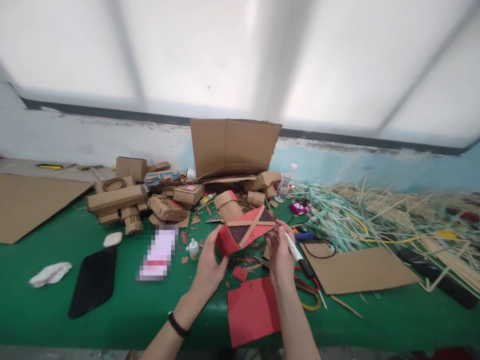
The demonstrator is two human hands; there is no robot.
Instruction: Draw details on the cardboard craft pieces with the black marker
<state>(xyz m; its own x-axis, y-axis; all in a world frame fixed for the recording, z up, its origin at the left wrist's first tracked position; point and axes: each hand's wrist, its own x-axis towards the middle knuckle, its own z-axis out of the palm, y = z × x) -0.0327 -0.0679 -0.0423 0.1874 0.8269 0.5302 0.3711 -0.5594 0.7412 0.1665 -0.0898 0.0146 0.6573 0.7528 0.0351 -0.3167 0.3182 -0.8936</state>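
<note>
Above the green table, a small red and dark-brown cardboard piece point(253, 231) with crossed tan strips on its face sits tilted between my hands. My left hand point(212, 262) grips its curved red left end between thumb and fingers. At the opposite end, the fingers of my right hand point(281, 255) are closed on a white marker point(294, 247) with a black end, and touch the piece's edge. Under my hands lie red sheet material point(253, 310), red scraps point(240, 273) and scissors, whose handles point(309, 295) are partly hidden by my right wrist.
Cardboard models point(116, 202) crowd the back left, before an upright cardboard sheet point(234, 145). A small glue bottle point(193, 249) stands left of my hands, a black phone point(93, 281) farther left. Right are a cardboard sheet point(365, 270), a plastic bottle point(285, 185) and heaped sticks point(378, 205).
</note>
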